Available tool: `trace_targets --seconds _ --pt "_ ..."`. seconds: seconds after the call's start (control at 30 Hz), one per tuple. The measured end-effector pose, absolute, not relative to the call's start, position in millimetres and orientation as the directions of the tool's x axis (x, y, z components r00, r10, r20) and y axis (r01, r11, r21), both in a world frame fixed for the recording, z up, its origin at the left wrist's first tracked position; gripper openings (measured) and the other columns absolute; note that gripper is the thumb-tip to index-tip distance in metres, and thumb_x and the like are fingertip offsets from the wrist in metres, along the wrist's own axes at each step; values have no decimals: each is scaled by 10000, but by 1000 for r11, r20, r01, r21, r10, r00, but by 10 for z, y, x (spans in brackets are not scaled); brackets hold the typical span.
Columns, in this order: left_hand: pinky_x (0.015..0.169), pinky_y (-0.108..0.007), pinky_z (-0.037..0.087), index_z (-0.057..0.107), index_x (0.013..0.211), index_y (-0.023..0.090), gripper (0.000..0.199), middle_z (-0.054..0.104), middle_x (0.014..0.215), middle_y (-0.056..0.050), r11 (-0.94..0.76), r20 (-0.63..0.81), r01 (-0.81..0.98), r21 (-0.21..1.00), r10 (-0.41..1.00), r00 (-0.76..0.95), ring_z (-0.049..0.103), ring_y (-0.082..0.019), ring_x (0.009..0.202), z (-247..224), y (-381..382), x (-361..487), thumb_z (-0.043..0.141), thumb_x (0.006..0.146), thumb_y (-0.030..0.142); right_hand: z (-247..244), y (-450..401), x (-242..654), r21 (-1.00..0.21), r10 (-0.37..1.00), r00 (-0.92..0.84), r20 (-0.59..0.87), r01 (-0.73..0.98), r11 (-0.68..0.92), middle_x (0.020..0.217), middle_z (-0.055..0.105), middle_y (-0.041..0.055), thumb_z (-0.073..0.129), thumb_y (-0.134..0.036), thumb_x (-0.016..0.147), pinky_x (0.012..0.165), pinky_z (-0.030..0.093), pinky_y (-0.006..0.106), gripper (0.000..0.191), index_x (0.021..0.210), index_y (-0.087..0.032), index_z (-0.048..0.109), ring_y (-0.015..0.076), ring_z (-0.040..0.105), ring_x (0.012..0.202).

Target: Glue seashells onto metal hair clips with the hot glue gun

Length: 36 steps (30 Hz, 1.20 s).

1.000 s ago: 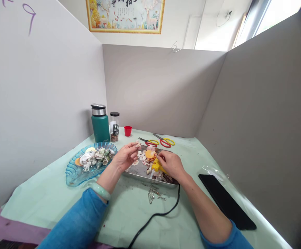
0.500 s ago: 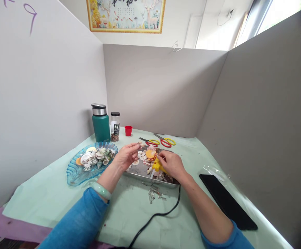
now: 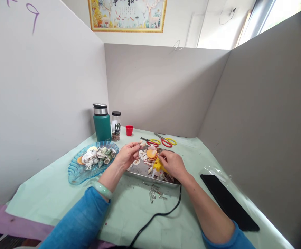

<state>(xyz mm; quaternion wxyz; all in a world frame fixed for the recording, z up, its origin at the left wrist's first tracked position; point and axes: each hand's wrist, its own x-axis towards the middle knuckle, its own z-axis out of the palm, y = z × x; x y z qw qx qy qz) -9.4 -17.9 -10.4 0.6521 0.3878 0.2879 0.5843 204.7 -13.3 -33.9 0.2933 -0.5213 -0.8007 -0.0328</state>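
My left hand (image 3: 128, 154) is raised over the left part of a metal tray (image 3: 137, 175), pinching a small pale shell (image 3: 141, 143) between thumb and fingertips. On the tray's right side, my right hand (image 3: 173, 164) is closed around a yellow glue gun (image 3: 158, 166), its pale nozzle tilted down to the left. The palm hides the gun's rear part. Under and between the hands lie an orange shell (image 3: 151, 154) and many small white and brown shells (image 3: 142, 154).
A blue scalloped dish (image 3: 75, 174) of shells stands left, near a green bottle (image 3: 102, 127), a jar (image 3: 116, 128) and a red cup (image 3: 129, 130). Scissors (image 3: 167, 141) lie behind the tray. Safety pins (image 3: 154, 194), a black cord (image 3: 155, 215) and a black slab (image 3: 228, 202) are nearer.
The whole view has shifted slightly. Both hands keep nearly the same pose over the tray, the left with the shell, the right at the glue gun.
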Motion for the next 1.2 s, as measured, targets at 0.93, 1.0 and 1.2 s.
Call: trace_targets --seconds 0.93,1.0,1.2 --pt "399 -216 298 637 761 145 256 648 625 2 171 -6 562 809 959 -283 365 -66 384 73 -784 -1605 642 591 336 -334 -126 2037 -219 828 -289 481 875 432 790 675 -9 454 -314 855 584 307 256 193 770 -225 603 151 585 714" --pt "401 -217 306 634 751 154 224 665 645 -2 202 -11 616 761 954 -299 395 -77 396 14 -735 -1617 633 589 309 -335 -125 2040 -224 828 -290 479 872 435 785 674 -11 457 -311 852 583 305 255 188 765 -225 600 151 583 713" --pt "456 -228 379 679 768 172 187 674 653 -1 268 -64 757 596 956 -288 518 -125 470 -67 -675 -1651 588 633 263 -329 -132 2049 -227 826 -298 479 867 444 798 676 -6 445 -309 858 584 304 252 197 769 -223 598 152 581 712"
